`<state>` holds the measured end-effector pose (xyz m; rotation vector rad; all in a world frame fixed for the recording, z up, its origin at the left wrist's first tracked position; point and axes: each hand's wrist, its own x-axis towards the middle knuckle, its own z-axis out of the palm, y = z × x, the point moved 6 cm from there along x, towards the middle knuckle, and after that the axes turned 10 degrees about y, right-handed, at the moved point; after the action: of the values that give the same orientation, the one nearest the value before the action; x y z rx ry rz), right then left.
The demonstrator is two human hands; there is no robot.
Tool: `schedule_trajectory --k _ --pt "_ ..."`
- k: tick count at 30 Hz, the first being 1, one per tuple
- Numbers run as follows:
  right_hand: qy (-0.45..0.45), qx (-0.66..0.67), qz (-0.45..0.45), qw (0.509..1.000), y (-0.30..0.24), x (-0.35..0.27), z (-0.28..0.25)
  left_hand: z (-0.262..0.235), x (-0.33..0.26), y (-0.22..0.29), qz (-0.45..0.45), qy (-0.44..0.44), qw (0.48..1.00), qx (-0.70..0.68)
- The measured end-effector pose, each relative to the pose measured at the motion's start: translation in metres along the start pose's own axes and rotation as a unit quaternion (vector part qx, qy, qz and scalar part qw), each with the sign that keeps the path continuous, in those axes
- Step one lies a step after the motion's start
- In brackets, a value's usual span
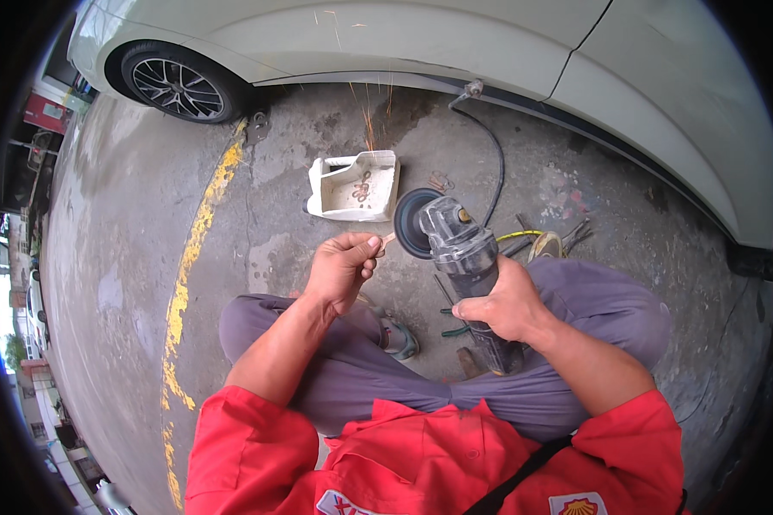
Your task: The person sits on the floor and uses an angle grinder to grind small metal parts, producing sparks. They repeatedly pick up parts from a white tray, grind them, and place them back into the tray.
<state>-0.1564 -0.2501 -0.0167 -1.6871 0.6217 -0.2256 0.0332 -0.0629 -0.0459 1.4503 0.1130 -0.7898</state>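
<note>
At frame centre, the left hand [345, 262] pinches a small metal piece [388, 239] against the disc of the angle grinder [455, 245], which the right hand [502, 305] grips, fingers wrapped round its body; sparks [369, 129] fly toward the white car [455, 43].

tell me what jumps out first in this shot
At centre, the right hand grips an angle grinder while the left hand pinches a small metal piece against its disc, and orange sparks fly upward. Behind lie a cut white plastic container and a white car.
</note>
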Motion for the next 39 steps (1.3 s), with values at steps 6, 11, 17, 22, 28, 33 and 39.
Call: schedule_trajectory --k 6,11,17,22,28,33,39 --pt "0.003 0.023 0.043 0.999 0.009 0.004 -0.003 0.002 -0.002 0.004 -0.015 0.015 0.999 -0.024" --pt "0.003 0.004 0.001 1.000 0.007 0.002 0.000 0.006 -0.001 -0.001 -0.041 -0.005 0.999 -0.030" --pt "0.003 0.007 0.037 0.999 0.013 0.007 -0.004 0.003 -0.003 0.007 -0.004 -0.006 1.000 -0.004" --pt "0.002 0.034 0.025 0.999 0.015 0.005 -0.005 0.004 0.001 0.004 0.069 0.033 0.996 0.037" --pt "-0.006 0.006 0.018 1.000 0.015 0.006 -0.003 0.012 -0.006 0.009 0.124 0.049 0.986 0.095" --pt "0.007 0.024 0.066 0.998 0.027 0.007 -0.006 0.010 -0.007 0.011 0.135 0.044 0.986 0.092" --pt "0.080 0.067 0.106 0.989 0.032 0.004 -0.026 0.018 0.030 0.023 0.100 0.031 0.981 0.162"
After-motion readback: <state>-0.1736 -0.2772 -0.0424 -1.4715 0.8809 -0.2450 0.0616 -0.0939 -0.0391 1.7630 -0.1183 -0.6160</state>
